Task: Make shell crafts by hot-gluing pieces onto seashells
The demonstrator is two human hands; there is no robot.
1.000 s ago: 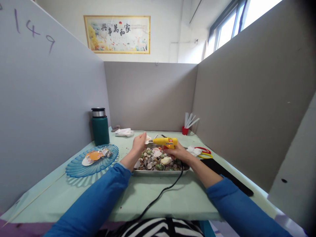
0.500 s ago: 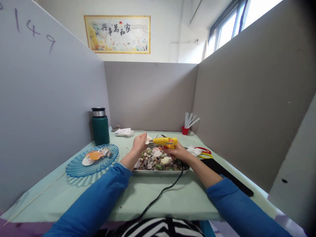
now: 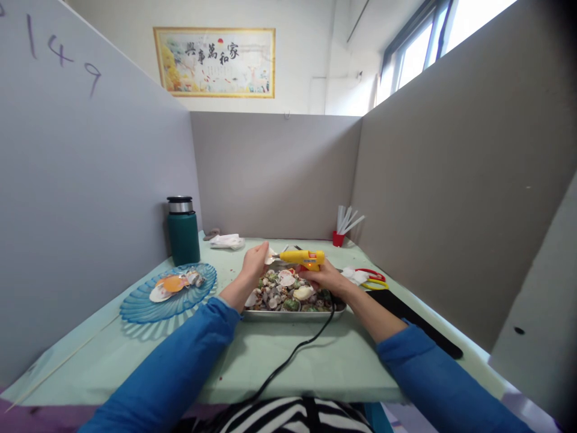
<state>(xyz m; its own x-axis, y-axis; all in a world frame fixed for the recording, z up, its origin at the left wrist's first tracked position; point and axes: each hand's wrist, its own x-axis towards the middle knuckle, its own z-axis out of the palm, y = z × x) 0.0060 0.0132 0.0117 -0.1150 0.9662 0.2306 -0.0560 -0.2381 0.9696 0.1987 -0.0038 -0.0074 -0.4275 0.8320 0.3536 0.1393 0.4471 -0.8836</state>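
A black cord (image 3: 288, 361) runs over the near edge of a table (image 3: 333, 367) covered in pale green, in front of a person in blue sleeves (image 3: 171, 367). A thin stick (image 3: 63, 359) lies across the near left corner. Along the right edge lies a flat black mat (image 3: 415, 325). In the middle of the table, between the left and right edges, sits a metal tray (image 3: 293, 316) heaped with small shells (image 3: 273, 293). Above it, the left hand (image 3: 253, 266) pinches a pale shell (image 3: 271, 257) in its fingers, and the right hand (image 3: 327, 278) is wrapped around the grip of a yellow glue gun (image 3: 300, 258), whose nozzle points left, right at that shell; whether they touch cannot be told. Near the left edge, a blue scalloped plate (image 3: 135, 311) carries white and orange shells (image 3: 174, 284). Scissors (image 3: 376, 284) with red and yellow handles lie just beyond the mat. Farther back, a green bottle (image 3: 184, 239) stands near the left edge, a white packet (image 3: 226, 242) lies toward the far left corner, and a red cup (image 3: 338, 239) of white sticks (image 3: 344, 221) stands near the far right corner. 3 grey panels (image 3: 274, 174) enclose the table; the left panel bears the handwritten digits 149.
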